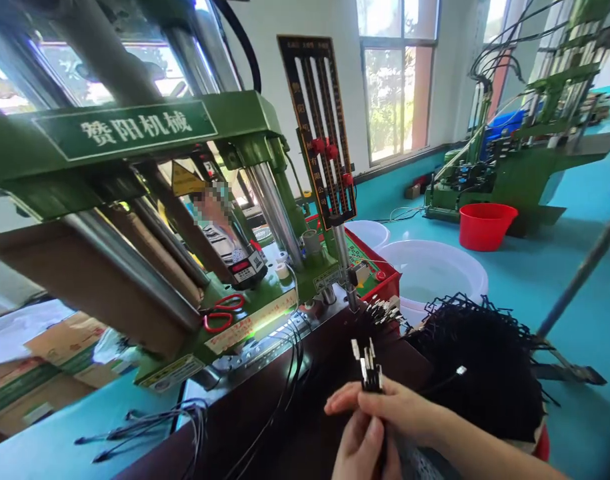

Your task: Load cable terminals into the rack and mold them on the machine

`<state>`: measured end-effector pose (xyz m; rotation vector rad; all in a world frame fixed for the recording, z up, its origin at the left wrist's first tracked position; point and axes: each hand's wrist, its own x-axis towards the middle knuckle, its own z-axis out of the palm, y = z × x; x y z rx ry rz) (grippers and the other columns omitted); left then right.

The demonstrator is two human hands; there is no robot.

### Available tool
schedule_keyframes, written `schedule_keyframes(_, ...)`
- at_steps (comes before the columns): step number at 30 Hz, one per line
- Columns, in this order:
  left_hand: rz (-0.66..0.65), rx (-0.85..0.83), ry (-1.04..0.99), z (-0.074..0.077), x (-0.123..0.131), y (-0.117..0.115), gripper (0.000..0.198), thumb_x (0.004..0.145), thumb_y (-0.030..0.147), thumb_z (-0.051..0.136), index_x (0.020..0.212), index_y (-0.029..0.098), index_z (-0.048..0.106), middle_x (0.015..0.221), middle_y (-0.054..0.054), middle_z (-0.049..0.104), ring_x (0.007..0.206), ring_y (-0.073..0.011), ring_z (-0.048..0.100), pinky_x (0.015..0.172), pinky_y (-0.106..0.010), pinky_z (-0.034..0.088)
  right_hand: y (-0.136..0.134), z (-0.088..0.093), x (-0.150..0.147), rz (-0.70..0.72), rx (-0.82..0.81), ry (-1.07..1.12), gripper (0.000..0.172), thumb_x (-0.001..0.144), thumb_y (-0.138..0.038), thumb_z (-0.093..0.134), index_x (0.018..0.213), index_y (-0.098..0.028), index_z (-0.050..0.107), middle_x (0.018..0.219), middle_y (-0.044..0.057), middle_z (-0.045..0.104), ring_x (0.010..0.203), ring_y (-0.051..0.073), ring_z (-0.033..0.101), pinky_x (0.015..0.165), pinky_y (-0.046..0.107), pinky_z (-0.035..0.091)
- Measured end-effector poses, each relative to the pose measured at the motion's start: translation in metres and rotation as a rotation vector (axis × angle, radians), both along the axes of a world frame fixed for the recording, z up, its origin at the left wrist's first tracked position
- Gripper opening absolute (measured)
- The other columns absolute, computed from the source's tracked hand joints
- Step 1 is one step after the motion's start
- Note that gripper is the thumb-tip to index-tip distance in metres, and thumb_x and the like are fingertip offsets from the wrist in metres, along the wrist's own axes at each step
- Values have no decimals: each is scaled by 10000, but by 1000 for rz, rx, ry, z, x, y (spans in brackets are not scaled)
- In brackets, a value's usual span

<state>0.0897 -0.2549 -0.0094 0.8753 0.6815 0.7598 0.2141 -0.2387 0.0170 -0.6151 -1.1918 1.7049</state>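
Observation:
Low in the view, my right hand (405,408) is closed round a bundle of black cables (372,385), whose silver metal connectors point upward. Just below it, my left hand (359,445) is wrapped round the lower part of the same bundle, fingers curled. The two hands touch. Several thin black cables (295,353) run out of the metal mold (265,353) of the green press and hang down over its dark front. Another bunch of cables with metal ends (385,312) lies beyond my hands, near the press's right corner.
Red-handled scissors (225,313) rest on the green press (255,127). A large heap of black cables (477,373) stands at right. More cables (195,413) lie at lower left. White tubs (435,267) and a red bucket (485,227) are behind. Someone sits beyond the press.

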Motion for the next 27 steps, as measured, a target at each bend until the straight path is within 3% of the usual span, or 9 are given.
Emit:
schedule_keyframes(3, 1, -98, -116, -15, 22, -3, 376, 721, 542, 551, 830, 184, 519, 315, 104, 366, 235, -26, 239, 289, -143, 225, 16, 7, 10, -111, -119, 136, 366, 813, -371, 550, 1111, -163, 597, 1046, 115, 650, 1014, 235, 567, 962, 441, 315)
schedule_keyframes(6, -14, -69, -95, -20, 30, -4, 353, 748, 532, 521, 777, 184, 478, 286, 110, 358, 210, -19, 177, 253, -132, 177, 34, 21, 21, -126, -74, 93, 366, 785, -301, 607, 1122, -162, 571, 1016, 108, 660, 961, 222, 595, 952, 452, 331)
schedule_keyframes(12, -11, -23, -31, -9, 24, -3, 419, 751, 552, 497, 826, 140, 508, 452, 13, 565, 255, -36, 362, 259, -130, 253, 47, 26, 31, 5, -6, -93, 240, 796, -294, 583, 937, -106, 634, 802, 87, 688, 772, 196, 638, 802, 394, 439)
schedule_keyframes(16, -32, -61, -54, -3, 17, -8, 452, 630, 551, 633, 751, 127, 537, 546, -8, 588, 291, -39, 413, 281, -146, 285, 44, 18, 31, 97, -80, -146, 246, 791, -341, 565, 849, -110, 624, 725, 67, 675, 672, 171, 633, 656, 307, 467)
schedule_keyframes(20, 9, -19, -21, 3, 10, -16, 462, 455, 450, 784, 638, 148, 487, 450, 68, 441, 322, 2, 335, 331, -127, 219, 40, 15, 25, -20, -96, -390, 294, 734, -411, 605, 646, -132, 573, 487, -45, 517, 393, 56, 430, 381, 170, 299)
schedule_keyframes(22, 123, 29, 26, 7, 7, -19, 508, 403, 360, 822, 759, 174, 509, 464, 92, 411, 357, 4, 304, 353, -122, 211, 38, 17, 23, -79, -70, -455, 349, 701, -467, 619, 601, -145, 532, 454, -73, 440, 361, 35, 329, 351, 168, 226)
schedule_keyframes(25, 245, 54, 148, 15, 2, -21, 566, 564, 401, 736, 1033, 227, 472, 518, 79, 473, 330, -21, 325, 334, -142, 232, 35, 21, 22, -136, 2, -514, 378, 695, -513, 608, 621, -155, 512, 475, -70, 434, 393, 44, 326, 379, 179, 228)
schedule_keyframes(27, 234, 124, 238, 20, -1, -19, 355, 700, 464, 597, 923, 193, 539, 554, 25, 540, 330, -48, 386, 344, -173, 298, 35, 22, 25, -187, 63, -555, 371, 703, -510, 605, 636, -156, 517, 492, -63, 438, 421, 55, 342, 407, 190, 243)
